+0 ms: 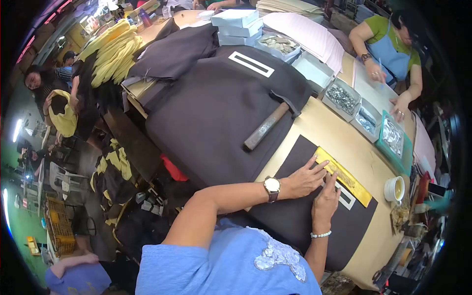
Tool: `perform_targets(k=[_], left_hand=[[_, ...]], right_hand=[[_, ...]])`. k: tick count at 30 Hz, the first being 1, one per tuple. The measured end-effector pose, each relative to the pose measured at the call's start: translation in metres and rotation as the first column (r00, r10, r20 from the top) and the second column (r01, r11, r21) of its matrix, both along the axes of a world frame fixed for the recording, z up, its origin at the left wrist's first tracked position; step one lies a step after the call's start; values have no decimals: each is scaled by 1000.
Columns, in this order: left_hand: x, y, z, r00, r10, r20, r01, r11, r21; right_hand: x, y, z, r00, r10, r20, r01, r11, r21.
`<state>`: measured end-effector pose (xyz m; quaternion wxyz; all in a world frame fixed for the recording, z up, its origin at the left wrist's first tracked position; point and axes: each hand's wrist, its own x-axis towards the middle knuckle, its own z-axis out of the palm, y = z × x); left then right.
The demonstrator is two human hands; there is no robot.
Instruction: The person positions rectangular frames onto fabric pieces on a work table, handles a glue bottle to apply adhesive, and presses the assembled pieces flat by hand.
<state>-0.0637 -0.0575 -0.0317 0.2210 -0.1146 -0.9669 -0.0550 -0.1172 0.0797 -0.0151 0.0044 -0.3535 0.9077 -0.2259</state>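
Observation:
My left hand [305, 180], with a watch on the wrist, rests its outstretched fingertips on the upper end of a yellow strip [355, 186]. My right hand [325, 202], wearing a beaded bracelet, has its fingers stretched up to the strip's lower edge, close to my left fingers. Under both hands lies a dark fabric piece [300, 155], with the yellow strip along its edge. Beside my right hand, a white rectangular frame [345, 197] lies on that fabric, partly hidden by the hand.
A hammer [268, 127] and another white frame [250, 64] lie on a dark fabric stack [206, 118]. Boxes of metal parts [342, 98], a teal tray [396, 147] and a white cup [394, 189] line the table's far side. A co-worker [388, 54] works across the table.

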Motion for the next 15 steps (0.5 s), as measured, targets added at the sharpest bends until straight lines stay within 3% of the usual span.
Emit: perform_targets(k=[3,4,6,8,11,13,15], left_hand=[[-1,-5,5,999,-32,8,33,999,-31],[0,-3,9,998,10,58,-3,994,-114],[-2,-4,2,998,-26,53,26,1000,11],[-3,-4,0,996,-30,79,27,999,38],[-3,-7,15,973,-34,230,4,992,128],[-1,-10,16,965,-63,255,52,997,50],[3,-12,17,966,-73,247,66,997,38]], right_hand=[[-15,23,-15,981,-9,-195,22,998,66],[-16,33,-13,982,-45,-185,61,995,79],[-24,56,-15,975,-121,-188,131,991,40],[-35,82,-22,952,-206,-225,236,965,115],[-41,93,-5,935,-344,-86,352,931,100],[-42,88,0,883,-408,-233,447,882,147],[-25,64,5,835,-268,-480,344,936,76]])
